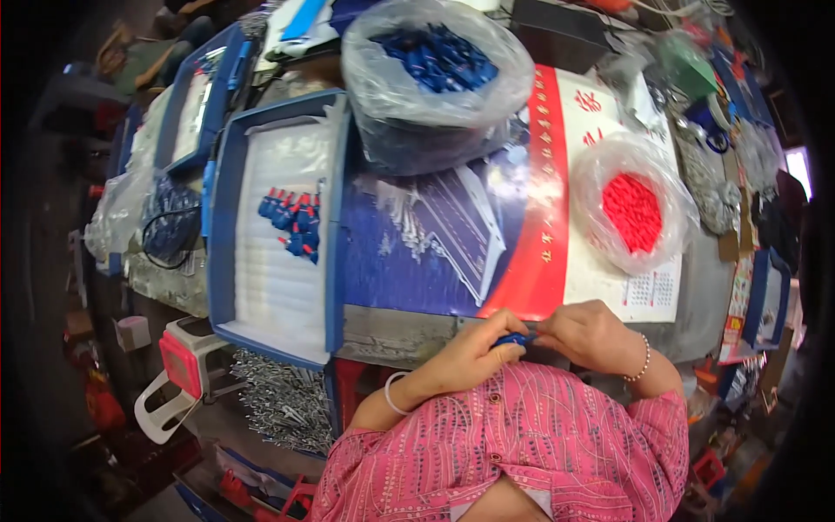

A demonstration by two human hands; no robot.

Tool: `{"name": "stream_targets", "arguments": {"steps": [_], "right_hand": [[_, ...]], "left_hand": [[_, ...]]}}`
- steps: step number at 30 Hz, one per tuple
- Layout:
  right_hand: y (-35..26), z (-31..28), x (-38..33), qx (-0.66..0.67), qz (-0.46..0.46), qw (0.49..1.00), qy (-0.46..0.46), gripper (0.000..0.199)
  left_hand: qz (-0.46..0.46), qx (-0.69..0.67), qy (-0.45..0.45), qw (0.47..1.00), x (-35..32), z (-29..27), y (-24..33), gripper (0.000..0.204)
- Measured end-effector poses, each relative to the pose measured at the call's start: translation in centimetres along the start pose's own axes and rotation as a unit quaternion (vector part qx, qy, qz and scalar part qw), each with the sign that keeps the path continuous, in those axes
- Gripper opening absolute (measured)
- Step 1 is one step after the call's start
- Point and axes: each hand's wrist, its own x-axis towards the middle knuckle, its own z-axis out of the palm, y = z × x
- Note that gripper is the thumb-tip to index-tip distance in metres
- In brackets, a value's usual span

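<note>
Close in front of my chest, my left hand (474,352) pinches a small dark blue plastic piece (511,339) between thumb and fingers. My right hand (587,335) is closed right beside it, its fingertips meeting near the end of that piece. What the right fingers grip is too small and covered to make out. Ahead and left, a blue tray (224,252) lined with white foam holds a cluster of blue pieces with red ends (296,217). A large clear bag (417,135) full of blue pieces stands at the far middle; a smaller bag (674,204) holds red pieces (633,213).
A printed poster sheet (548,200) covers the tabletop under the bags. Left of me, below table height, lies a heap of thin metal parts (283,400). A red and white plastic chair (178,365) stands farther left. More trays and bags crowd both sides.
</note>
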Motion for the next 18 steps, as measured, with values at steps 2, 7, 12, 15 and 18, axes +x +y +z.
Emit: {"name": "stream_targets", "arguments": {"steps": [2, 7, 12, 15, 18], "right_hand": [[-0.1, 0.1, 0.0, 0.049, -0.004, 0.999, 0.011, 0.017], [-0.3, -0.4, -0.5, 0.086, 0.027, 0.996, -0.021, 0.016], [1.0, -1.4, -0.1, 0.113, -0.021, 0.993, -0.031, 0.033], [1.3, -1.4, 0.3, 0.131, -0.002, 0.991, -0.031, 0.034], [1.9, -0.7, 0.1, 0.102, -0.055, 0.993, -0.031, 0.026]], "left_hand": [[-0.044, -0.120, -0.030, 0.991, -0.4, 0.0, -0.8, 0.015], [-0.098, -0.212, -0.067, 0.970, -0.4, 0.6, -1.1, 0.015], [-0.095, -0.203, -0.067, 0.972, -0.6, 0.4, 0.2, 0.017], [-0.093, -0.214, -0.070, 0.970, -0.5, -0.2, 0.0, 0.019], [-0.113, -0.219, -0.071, 0.967, -0.4, -0.2, -0.2, 0.021]]}}
